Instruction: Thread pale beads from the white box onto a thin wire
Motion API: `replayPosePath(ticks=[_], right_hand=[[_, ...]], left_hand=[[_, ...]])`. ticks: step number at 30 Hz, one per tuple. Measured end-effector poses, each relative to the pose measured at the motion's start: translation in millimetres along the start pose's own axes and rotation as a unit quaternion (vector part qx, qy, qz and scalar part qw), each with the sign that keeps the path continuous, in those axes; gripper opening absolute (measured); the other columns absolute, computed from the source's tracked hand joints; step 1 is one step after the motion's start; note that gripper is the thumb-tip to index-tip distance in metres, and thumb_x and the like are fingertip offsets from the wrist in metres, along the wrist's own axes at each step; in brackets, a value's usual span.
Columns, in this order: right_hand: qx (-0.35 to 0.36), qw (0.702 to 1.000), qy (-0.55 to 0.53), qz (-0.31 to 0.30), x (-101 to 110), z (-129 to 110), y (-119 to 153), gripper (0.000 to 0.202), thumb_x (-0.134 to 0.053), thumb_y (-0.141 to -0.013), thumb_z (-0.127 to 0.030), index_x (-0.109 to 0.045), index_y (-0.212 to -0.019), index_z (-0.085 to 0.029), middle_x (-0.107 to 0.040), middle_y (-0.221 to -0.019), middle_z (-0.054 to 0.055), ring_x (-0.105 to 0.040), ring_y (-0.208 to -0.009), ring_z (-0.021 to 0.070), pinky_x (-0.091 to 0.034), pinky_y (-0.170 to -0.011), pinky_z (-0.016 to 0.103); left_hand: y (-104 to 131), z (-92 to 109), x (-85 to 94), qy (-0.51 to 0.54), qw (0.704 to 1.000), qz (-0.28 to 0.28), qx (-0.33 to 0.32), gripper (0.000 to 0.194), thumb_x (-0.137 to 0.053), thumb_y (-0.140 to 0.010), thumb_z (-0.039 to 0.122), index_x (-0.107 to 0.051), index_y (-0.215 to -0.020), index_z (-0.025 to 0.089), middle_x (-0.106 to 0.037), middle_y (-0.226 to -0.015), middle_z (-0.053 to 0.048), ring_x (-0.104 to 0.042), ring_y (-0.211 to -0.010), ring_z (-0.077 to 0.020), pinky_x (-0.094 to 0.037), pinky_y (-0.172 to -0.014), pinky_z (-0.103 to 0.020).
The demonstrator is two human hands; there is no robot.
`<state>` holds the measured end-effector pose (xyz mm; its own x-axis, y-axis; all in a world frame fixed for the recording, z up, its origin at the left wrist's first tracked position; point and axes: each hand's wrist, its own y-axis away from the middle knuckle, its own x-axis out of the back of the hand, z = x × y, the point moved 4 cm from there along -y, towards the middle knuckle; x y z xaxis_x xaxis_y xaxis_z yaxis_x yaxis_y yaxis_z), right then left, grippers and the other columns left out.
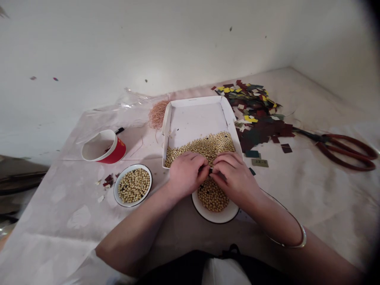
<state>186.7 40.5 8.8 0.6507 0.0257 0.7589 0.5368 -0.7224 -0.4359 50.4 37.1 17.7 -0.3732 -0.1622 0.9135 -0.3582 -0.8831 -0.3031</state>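
My left hand (189, 174) and my right hand (234, 174) meet at the front edge of a white tray (196, 116), fingers bent and pinched together. Between the fingertips is something small and dark that I cannot make out. Pale round beads (204, 146) cover the front part of the tray. Partly under my hands, a white bowl (218, 217) with a dark rim holds more beads. To the left stands a second bowl (116, 194) of beads with a few dark ones among them.
A red and white paper cup (114, 152) and a tangle of copper-coloured wire (158, 114) lie left of the tray. On the right are many coloured scraps (261, 126) and red-handled scissors (346, 148). Clear plastic (118, 109) lies at the back left.
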Motion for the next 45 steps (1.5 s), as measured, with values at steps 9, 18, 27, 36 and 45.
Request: replayPosePath(ticks=[9, 18, 27, 36, 45], right_hand=[[0.003, 1.0, -0.012, 0.022, 2.0, -1.3, -0.1, 0.009, -0.054, -0.082, -0.017, -0.056, -0.074, -0.021, -0.058, -0.088, 0.007, -0.05, -0.1, 0.0248, -0.044, -0.089, 0.046], [-0.007, 1.0, -0.01, 0.003, 0.1, 0.3, -2.4, 0.008, -0.055, -0.08, -0.014, -0.055, -0.074, -0.02, -0.058, -0.087, 0.008, -0.05, -0.096, 0.0249, -0.045, -0.084, 0.044], [0.012, 1.0, 0.005, -0.024, -2.6, -2.5, -0.1, 0.008, -0.056, -0.079, -0.014, -0.057, -0.074, -0.02, -0.06, -0.087, 0.007, -0.05, -0.1, 0.0257, -0.043, -0.089, 0.045], [-0.005, 1.0, -0.005, -0.01, 0.4, -3.0, -1.1, 0.009, -0.054, -0.082, -0.014, -0.055, -0.075, -0.02, -0.058, -0.087, 0.007, -0.05, -0.095, 0.0248, -0.044, -0.084, 0.043], [-0.011, 1.0, 0.001, -0.011, -0.1, -1.5, -0.9, 0.008, -0.055, -0.081, -0.014, -0.055, -0.075, -0.019, -0.058, -0.087, 0.007, -0.05, -0.094, 0.0243, -0.043, -0.083, 0.042]], left_hand=[[0.0, -0.6, -1.2, 0.004, 1.0, 0.001, 0.006, 0.011, -0.051, -0.082, 0.022, -0.058, -0.073, 0.019, -0.061, -0.072, -0.001, -0.054, -0.072, -0.0155, -0.041, -0.066, -0.029], [0.0, -0.7, -1.5, 0.003, 1.0, 0.0, 0.004, 0.01, -0.052, -0.082, 0.022, -0.058, -0.074, 0.02, -0.061, -0.072, 0.0, -0.054, -0.071, -0.0154, -0.04, -0.065, -0.029], [0.1, -0.8, -1.2, 0.007, 1.0, -0.003, 0.003, 0.009, -0.053, -0.081, 0.022, -0.059, -0.075, 0.02, -0.063, -0.073, -0.001, -0.056, -0.073, -0.0162, -0.041, -0.067, -0.03], [0.4, -0.3, -1.5, -0.004, 1.0, 0.001, 0.0, 0.01, -0.052, -0.082, 0.022, -0.058, -0.075, 0.02, -0.062, -0.073, 0.0, -0.055, -0.072, -0.016, -0.04, -0.067, -0.029], [0.7, -0.7, -1.9, 0.001, 1.0, 0.006, -0.002, 0.009, -0.053, -0.082, 0.022, -0.058, -0.074, 0.019, -0.062, -0.072, 0.0, -0.055, -0.072, -0.0156, -0.04, -0.066, -0.029]])
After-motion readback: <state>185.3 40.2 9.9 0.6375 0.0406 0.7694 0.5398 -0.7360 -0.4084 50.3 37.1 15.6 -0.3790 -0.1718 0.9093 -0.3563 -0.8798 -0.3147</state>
